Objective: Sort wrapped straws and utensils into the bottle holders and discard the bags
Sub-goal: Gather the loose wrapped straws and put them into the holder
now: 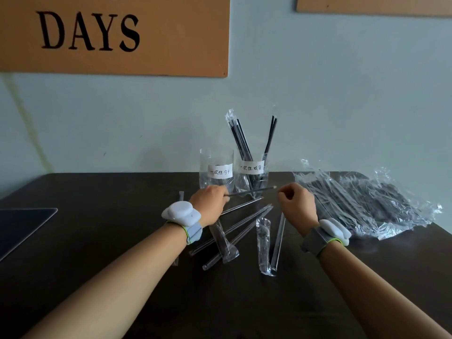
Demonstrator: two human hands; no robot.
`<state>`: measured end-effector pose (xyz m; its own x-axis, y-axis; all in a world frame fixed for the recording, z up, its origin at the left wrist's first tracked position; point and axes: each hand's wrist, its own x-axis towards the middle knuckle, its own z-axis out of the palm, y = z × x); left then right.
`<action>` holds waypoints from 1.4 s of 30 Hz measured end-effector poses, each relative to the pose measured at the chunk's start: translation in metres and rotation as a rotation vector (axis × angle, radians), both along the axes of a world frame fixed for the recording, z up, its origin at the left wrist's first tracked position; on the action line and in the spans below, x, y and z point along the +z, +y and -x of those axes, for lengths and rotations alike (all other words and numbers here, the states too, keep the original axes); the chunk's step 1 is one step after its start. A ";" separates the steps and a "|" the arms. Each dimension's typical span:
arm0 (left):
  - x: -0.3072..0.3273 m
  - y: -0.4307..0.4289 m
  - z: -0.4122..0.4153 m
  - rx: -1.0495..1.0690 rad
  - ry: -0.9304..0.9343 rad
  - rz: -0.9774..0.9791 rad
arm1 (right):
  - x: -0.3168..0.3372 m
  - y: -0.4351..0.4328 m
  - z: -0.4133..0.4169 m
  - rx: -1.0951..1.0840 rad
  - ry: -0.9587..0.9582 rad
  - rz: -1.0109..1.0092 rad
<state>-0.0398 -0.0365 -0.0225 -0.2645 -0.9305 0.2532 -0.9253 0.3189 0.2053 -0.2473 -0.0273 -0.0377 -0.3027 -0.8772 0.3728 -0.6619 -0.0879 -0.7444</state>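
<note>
A wrapped straw [252, 191] is held level just in front of the two labelled bottle holders [253, 174]. The left hand [208, 203] pinches its near end in closed fingers. The right hand [297, 204] is clenched just off its far tip; contact cannot be confirmed. More wrapped pieces [263, 243] lie on the tabletop [97, 216]; a full bag [362, 204] lies to the right.

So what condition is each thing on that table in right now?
Left hand: closed on one wrapped straw, held level above the table.
Right hand: closed in a loose fist at the straw's tip; contact unclear.
Left holder: upright, looks empty.
Right holder: upright, holding black straws.
Loose wrapped pieces: lying flat, unsorted.
Plastic bags: crumpled, lying on the table, straws inside.
</note>
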 end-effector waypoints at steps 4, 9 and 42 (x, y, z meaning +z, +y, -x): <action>0.006 -0.004 0.007 0.070 0.011 -0.070 | -0.009 -0.004 0.010 -0.017 0.235 -0.326; -0.002 -0.009 0.030 0.020 -0.056 -0.337 | -0.008 -0.008 0.006 0.012 0.474 -0.590; 0.033 -0.012 0.056 0.014 0.408 -0.414 | 0.029 -0.019 -0.046 0.420 -0.957 -0.560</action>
<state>-0.0961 -0.0484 0.0101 -0.2093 -0.9764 -0.0538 -0.7484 0.1245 0.6515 -0.2018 -0.0467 -0.0091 0.1009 -0.9432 -0.3165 0.1881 0.3305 -0.9249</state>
